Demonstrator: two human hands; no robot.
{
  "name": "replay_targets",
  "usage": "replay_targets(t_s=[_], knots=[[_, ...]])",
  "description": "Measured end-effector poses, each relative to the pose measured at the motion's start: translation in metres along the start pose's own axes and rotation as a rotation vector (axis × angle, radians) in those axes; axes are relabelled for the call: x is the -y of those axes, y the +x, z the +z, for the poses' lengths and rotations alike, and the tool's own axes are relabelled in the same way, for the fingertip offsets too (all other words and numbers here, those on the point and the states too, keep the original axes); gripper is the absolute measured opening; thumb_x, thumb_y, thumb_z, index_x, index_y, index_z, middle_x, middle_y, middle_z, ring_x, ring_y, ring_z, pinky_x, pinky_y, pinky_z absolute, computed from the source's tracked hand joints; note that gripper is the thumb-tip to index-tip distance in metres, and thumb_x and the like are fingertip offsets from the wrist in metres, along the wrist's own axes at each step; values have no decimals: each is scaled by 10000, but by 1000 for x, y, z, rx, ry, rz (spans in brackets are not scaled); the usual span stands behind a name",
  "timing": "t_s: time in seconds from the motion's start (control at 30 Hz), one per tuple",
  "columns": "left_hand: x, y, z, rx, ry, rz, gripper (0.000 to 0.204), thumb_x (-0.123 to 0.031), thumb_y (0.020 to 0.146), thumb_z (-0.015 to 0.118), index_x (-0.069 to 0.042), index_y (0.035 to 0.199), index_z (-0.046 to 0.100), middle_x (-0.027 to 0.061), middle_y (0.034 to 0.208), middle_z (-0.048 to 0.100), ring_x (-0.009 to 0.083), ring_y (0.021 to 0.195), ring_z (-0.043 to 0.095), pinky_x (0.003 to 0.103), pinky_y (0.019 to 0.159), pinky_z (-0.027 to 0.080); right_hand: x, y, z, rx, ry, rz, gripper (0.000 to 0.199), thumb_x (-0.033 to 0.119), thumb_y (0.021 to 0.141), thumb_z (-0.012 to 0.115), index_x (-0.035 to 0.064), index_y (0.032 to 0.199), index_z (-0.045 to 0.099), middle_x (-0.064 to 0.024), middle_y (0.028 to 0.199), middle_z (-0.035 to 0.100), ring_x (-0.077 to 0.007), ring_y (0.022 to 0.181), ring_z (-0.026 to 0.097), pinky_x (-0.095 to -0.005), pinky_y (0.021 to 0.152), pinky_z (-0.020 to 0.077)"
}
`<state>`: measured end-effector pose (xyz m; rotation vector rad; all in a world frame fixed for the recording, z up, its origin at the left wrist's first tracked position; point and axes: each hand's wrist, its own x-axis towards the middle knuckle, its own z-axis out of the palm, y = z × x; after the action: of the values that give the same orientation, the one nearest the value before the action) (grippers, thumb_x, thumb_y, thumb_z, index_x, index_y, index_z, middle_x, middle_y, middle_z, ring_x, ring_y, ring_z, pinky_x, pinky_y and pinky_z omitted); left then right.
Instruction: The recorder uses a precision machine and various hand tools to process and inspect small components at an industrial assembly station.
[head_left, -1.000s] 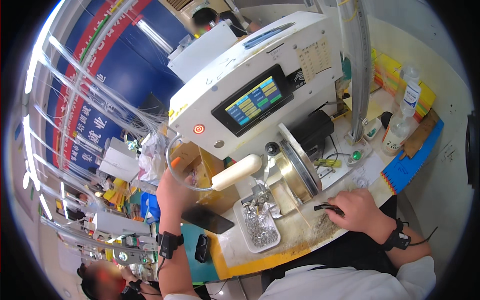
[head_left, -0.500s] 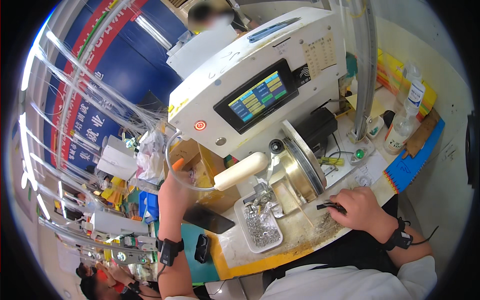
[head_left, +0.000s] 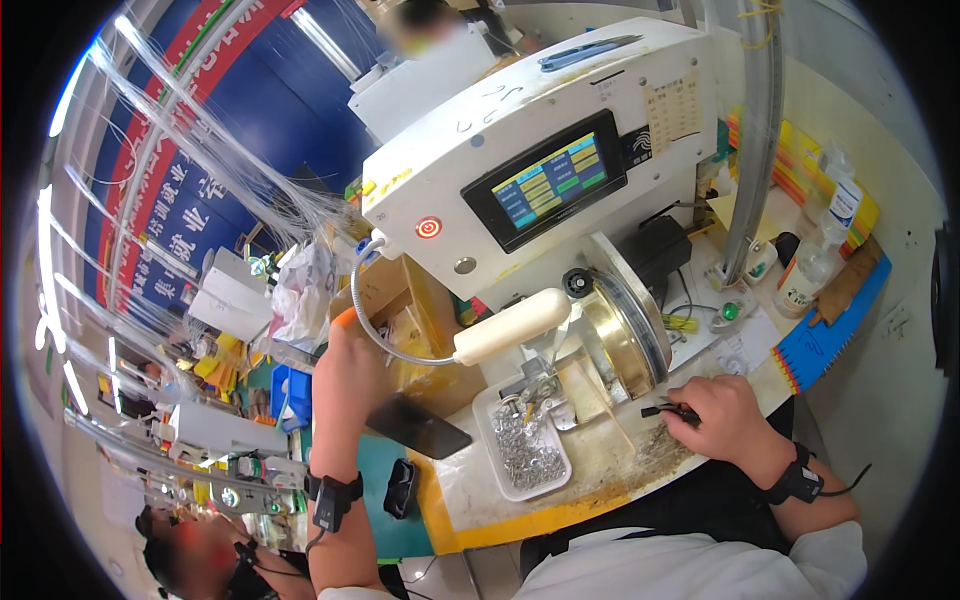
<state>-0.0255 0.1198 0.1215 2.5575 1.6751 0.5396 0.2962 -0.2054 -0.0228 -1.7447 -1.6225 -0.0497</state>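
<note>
My right hand (head_left: pixel 718 418) rests at the bench's right front, its fingers closed on a small black hand tool (head_left: pixel 658 410); most of the tool is hidden in the hand. At the left, my left hand (head_left: pixel 350 380) is raised beside an open cardboard box (head_left: pixel 455 385). Motion blurs its fingers, and an orange tip (head_left: pixel 346 318) shows at its top; I cannot tell whether it is worn or held. Between my hands, a white tray (head_left: pixel 568 478) holds many small metal parts. Behind it stands a white machine (head_left: pixel 440 165) with a brass-coloured drum (head_left: pixel 615 345) and a cream handle-shaped piece (head_left: pixel 512 327).
A dark phone-like slab (head_left: pixel 420 428) lies by the box, near a black case (head_left: pixel 400 490). A thin wooden stick (head_left: pixel 612 412) leans near the drum. Right of the machine are a metal post (head_left: pixel 755 160), clear bottles (head_left: pixel 800 275) and a blue board (head_left: pixel 830 330). Other people sit far left.
The view has shifted slightly, so the machine appears farther right. My left hand stays beside the box, still blurred. My right hand keeps hold of the black tool in about the same place.
</note>
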Motion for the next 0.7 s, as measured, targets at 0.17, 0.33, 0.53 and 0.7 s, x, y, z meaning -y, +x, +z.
replay_targets(t_s=[0.17, 0.33, 0.53, 0.7], knots=[[16, 4, 9, -285, -2, 320, 567, -89, 989, 648, -126, 1539, 515, 107, 1210, 748, 288, 1041, 741, 399, 923, 559, 2, 1, 0, 2, -8, -6, 197, 208, 809, 851, 77, 913, 748, -64, 792, 708, -284, 620, 688, -404, 574, 536], [-1, -2, -7, -175, -50, 138, 569, -106, 963, 690, -122, 1515, 551, 93, 1166, 743, 259, 1030, 734, 394, 923, 557, 1, 0, 0, -1, -19, -10, 200, 212, 810, 853, 77, 914, 749, -61, 800, 711, -283, 615, 684, -404, 571, 535], [-6, -15, -9, -147, -59, 67, 396, -89, 951, 698, -83, 1347, 684, 33, 954, 682, 234, 827, 642, 389, 773, 489, -1, -2, -1, -18, -30, -17, 187, 214, 810, 849, 99, 921, 753, -40, 791, 688, -264, 623, 677, -392, 578, 521], [-61, -64, 8, -359, -62, 632, 444, -25, 842, 727, -57, 1283, 689, 108, 1070, 669, 320, 984, 607, 437, 889, 441, -1, 3, -3, -13, -49, -211, 119, 202, 799, 843, 139, 803, 742, 3, 759, 625, -237, 621, 622, -387, 572, 485]])
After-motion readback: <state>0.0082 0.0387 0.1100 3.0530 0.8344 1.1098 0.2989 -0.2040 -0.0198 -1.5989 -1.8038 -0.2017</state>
